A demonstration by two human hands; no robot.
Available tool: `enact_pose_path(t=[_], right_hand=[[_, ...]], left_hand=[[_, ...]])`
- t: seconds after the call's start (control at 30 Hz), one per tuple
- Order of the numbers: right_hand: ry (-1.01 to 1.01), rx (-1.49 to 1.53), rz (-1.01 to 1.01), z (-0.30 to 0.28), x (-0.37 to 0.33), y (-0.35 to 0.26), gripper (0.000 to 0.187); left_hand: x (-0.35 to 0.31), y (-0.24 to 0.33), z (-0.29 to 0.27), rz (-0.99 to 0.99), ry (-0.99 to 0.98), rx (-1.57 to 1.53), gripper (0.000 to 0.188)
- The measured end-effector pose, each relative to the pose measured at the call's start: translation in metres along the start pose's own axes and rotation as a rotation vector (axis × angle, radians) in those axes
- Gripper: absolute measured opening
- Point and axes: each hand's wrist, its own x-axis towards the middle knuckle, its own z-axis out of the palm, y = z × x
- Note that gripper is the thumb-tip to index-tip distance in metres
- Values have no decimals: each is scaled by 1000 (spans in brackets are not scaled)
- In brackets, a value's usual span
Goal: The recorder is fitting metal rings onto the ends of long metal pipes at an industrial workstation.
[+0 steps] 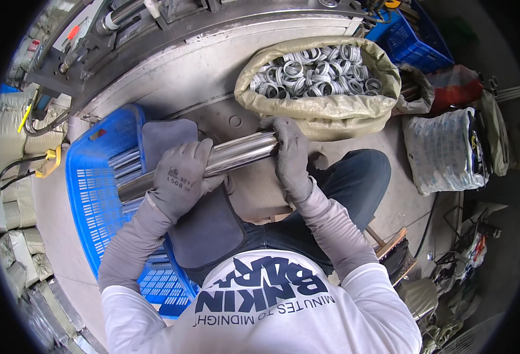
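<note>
At left, the blue basket (86, 171) lies under one end of the shiny tubes (242, 151), which slant rightward over the dark pad (207, 236). The gloved left hand (180, 174) wraps them near the middle; the right hand (289, 156) clasps their right end. They look stiff, slick, probably weighty, hardly fragile: best held two-handed, well apart.

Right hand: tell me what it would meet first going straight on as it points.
Going up and left, the right hand would likely meet the sack first, near its left edge; depth is unclear, so it might pass above.
</note>
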Motion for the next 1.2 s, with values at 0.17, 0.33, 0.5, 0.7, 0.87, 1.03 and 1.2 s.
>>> enact_pose_path(t=[0.17,0.33,0.5,0.7,0.87,1.03,1.2], right_hand=[[-6,187,166,-10,8,9,31],[61,73,95,-35,21,37,22],[-47,494,287,-6,46,0,45],[241,-902,-166,-85,141,70,52],[-16,-1277,129,-116,154,116,48],[19,-1093,33,-108,146,97,34],[-58,-307,142,-116,125,55,46]], left_hand=[[-5,19,-6,125,425,-155,56],[-56,21,18,-134,-26,-980,50],[-27,-22,32,-177,740,-1199,53],[17,-60,-100,-119,913,-873,40],[17,-17,-83,-260,342,-311,57],[-1,-5,-9,-178,214,-142,56],[5,-5,8,-189,207,-50,56]])
